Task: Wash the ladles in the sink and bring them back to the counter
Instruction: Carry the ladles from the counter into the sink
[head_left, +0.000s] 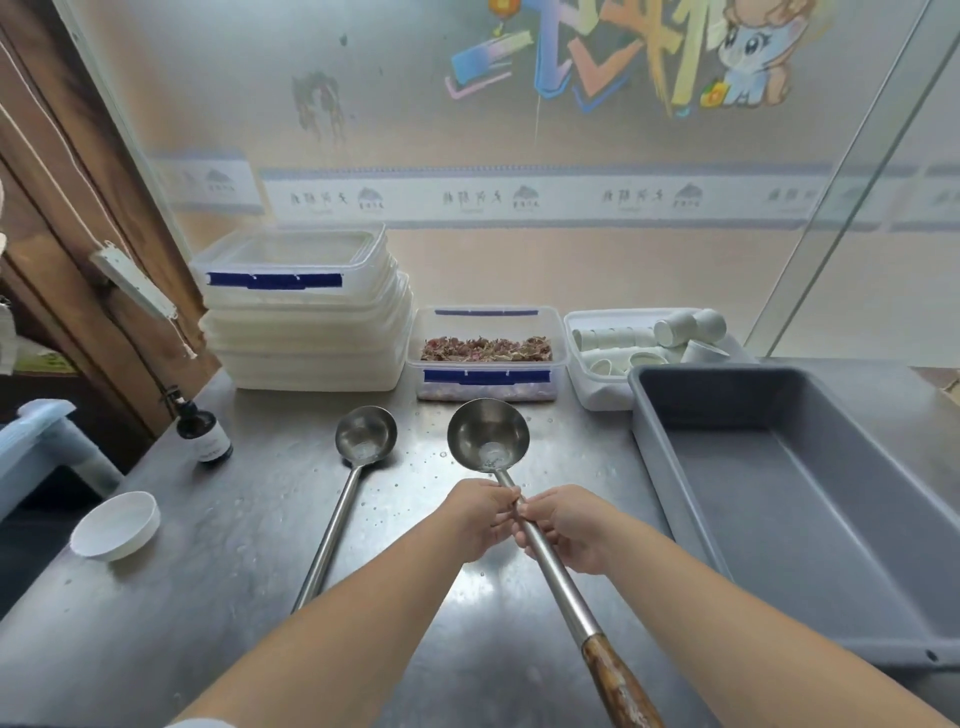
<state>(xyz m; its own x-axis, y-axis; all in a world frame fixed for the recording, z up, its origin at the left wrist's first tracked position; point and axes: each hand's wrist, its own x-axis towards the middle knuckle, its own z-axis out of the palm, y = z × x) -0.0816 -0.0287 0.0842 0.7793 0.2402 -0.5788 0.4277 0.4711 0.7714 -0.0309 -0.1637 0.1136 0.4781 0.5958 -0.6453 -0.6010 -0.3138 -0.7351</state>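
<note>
steel counter (249, 545) | both hands' fingers (501, 512) grip ladle (519, 499) | bowl points away

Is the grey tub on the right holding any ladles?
No, the grey tub holds none; both hands grip one ladle outside it.

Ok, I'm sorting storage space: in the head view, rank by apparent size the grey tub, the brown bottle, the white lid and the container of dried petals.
1. grey tub, though it sits nearest the camera
2. container of dried petals
3. white lid
4. brown bottle, close to the lid; unsure
</note>
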